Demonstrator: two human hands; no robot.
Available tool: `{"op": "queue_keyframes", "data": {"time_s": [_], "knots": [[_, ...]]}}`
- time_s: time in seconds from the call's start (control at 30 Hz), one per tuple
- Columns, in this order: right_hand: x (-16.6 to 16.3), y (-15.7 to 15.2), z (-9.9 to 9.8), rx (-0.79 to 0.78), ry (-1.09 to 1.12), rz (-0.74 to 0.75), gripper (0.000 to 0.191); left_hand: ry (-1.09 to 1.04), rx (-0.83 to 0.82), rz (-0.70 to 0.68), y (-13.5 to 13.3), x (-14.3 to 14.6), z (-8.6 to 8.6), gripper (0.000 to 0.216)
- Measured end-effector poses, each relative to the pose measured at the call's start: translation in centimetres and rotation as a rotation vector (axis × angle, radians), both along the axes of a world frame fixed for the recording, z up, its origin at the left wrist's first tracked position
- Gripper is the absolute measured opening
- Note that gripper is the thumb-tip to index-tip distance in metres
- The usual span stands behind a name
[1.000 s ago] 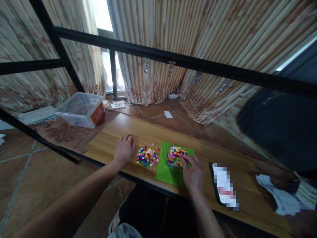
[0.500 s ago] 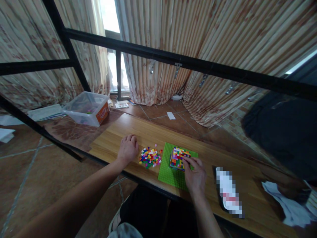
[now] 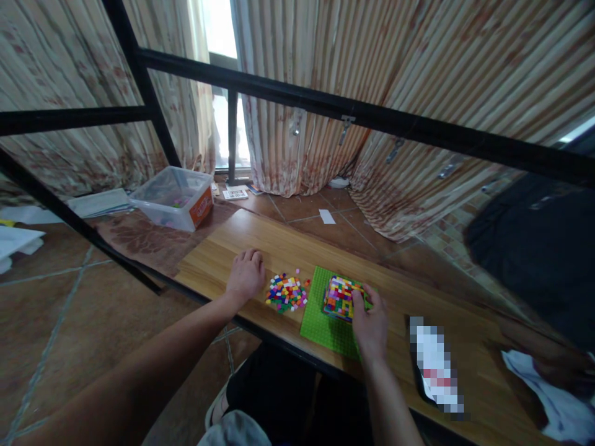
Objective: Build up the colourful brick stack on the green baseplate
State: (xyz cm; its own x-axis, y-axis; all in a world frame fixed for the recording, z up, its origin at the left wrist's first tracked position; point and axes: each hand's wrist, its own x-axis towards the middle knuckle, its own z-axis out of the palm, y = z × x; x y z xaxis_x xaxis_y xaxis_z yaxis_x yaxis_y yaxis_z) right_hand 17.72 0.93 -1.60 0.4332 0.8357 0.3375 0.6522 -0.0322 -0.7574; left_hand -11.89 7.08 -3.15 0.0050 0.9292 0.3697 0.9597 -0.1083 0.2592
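My left hand [image 3: 246, 275] rests on the wooden table with its fingers curled in; nothing shows in it. Just right of it lies a loose pile of small coloured toy bricks [image 3: 287, 293]. Farther right, a green baseplate [image 3: 317, 322] carries a rectangular block of multicoloured toy bricks [image 3: 338, 296], several layers high. My right hand [image 3: 372, 322] is at the block's right end, thumb on its top and fingers around the far right edge. The palm side and some fingertips are hidden, as is the plate's right part.
A phone-like dark slab with a blurred-out face [image 3: 437, 365] lies right of the plate. Crumpled white paper [image 3: 548, 396] is at the table's right end. Beyond the table are a clear plastic bin [image 3: 171, 198], curtains and a black metal rail [image 3: 288, 96].
My right thumb and fingers have spread from a pinch over the block's top to a hold around its right end. My left hand stays by the pile. The view has shifted slightly.
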Motion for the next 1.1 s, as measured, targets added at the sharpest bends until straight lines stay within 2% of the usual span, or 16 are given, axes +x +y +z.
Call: {"op": "queue_keyframes", "data": {"time_s": [0.17,0.73,0.83,0.93,1.03,1.1], "knots": [[-0.5,0.2,-0.5,-0.006,0.020,-0.013,0.062,-0.005,-0.005,-0.002,-0.1,0.0,0.1,0.025],[-1.2,-0.2,-0.7,0.033,-0.083,0.009,0.059,-0.012,-0.016,0.013,-0.2,0.1,0.1,0.023],[-1.1,-0.5,0.2,0.061,-0.135,0.010,0.059,-0.011,-0.017,0.014,-0.2,0.0,0.1,0.023],[-2.5,-0.6,2.0,0.161,-0.249,0.043,0.051,-0.009,-0.017,0.012,-0.3,-0.1,0.1,0.023],[-5.3,0.4,3.8,0.161,-0.359,0.227,0.039,-0.011,-0.022,0.011,-0.4,-0.1,0.1,0.024],[-7.6,1.8,4.6,0.058,-0.459,0.349,0.033,-0.012,-0.025,0.017,-0.4,-0.1,0.0,0.025]]}}
